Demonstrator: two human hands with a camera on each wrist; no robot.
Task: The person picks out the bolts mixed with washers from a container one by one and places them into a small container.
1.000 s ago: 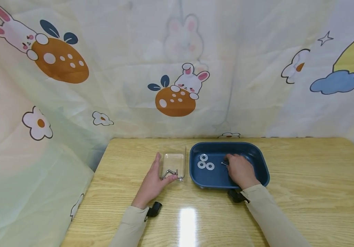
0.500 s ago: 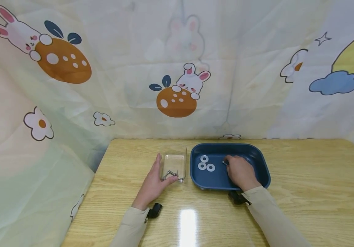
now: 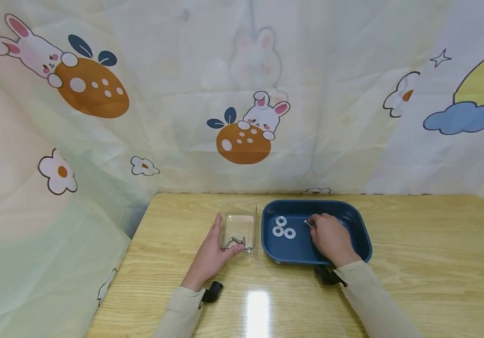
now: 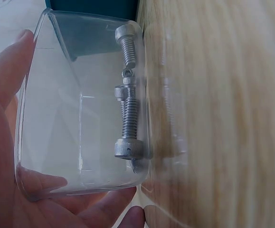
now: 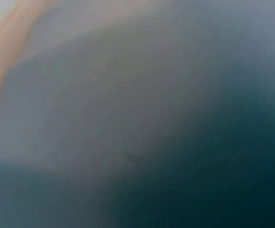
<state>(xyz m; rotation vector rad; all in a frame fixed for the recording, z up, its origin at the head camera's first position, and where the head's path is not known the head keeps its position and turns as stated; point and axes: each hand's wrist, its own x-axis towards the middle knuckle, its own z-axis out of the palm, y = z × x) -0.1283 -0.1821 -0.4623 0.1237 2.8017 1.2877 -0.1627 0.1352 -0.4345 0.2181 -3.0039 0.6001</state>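
Note:
My left hand (image 3: 210, 257) holds a clear plastic box (image 3: 240, 225) by its left side and near corner, thumb along the front. Several silver socket-head screws (image 4: 129, 104) lie in the box, along its bottom in the left wrist view. My right hand (image 3: 333, 238) reaches over the near rim into a dark blue tray (image 3: 283, 256). Its thumb and fingertips pinch a small silver screw (image 3: 307, 223), partly hidden by the fingers. The right wrist view is a blur of blue-grey tray surface, and the fingertips do not show there.
Three flat washers (image 3: 281, 221) lie grouped in the left part of the tray. Box and tray stand side by side on a wood-grain table (image 3: 427, 263), a narrow gap between them. Behind the table hangs a printed cloth (image 3: 343, 117).
The right fingers have closed in on the small screw, which now sticks out at a different tilt from the fingertips. My left hand keeps its place at the box. The head view has shifted slightly.

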